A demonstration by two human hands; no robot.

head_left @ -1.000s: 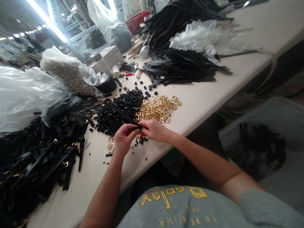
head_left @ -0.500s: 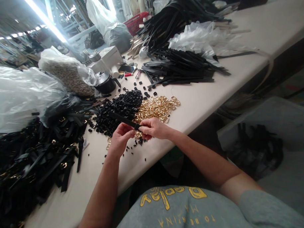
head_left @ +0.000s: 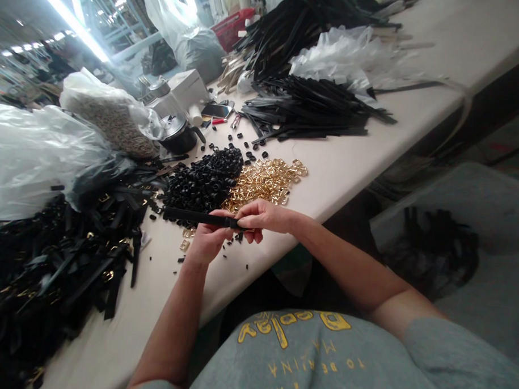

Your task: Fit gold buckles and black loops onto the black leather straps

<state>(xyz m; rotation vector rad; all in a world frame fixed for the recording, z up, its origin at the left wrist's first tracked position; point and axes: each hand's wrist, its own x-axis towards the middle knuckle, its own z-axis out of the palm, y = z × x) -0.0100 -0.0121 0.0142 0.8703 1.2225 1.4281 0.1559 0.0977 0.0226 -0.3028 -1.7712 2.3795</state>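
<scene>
A black strap (head_left: 190,216) lies across both hands, its free end pointing left over the table. My left hand (head_left: 210,241) is closed around its middle from below. My right hand (head_left: 265,217) pinches its right end, where a small black loop seems to sit around the strap; fingers hide part of it. Just beyond the hands is a heap of black loops (head_left: 204,181), touching a heap of gold buckles (head_left: 266,183). A few gold buckles (head_left: 184,245) and small black bits lie near my left wrist.
At left spreads a big pile of black straps with gold buckles (head_left: 91,251), beneath clear plastic (head_left: 35,158). Farther back stand a bag of small pieces (head_left: 113,115), a black pot (head_left: 178,136) and a phone (head_left: 217,111). Bundled black straps (head_left: 309,111) lie at the back right.
The strap has turned from slanting up to the left to nearly level, and its left end has come lower. Both hands remain on it with slightly shifted fingers.
</scene>
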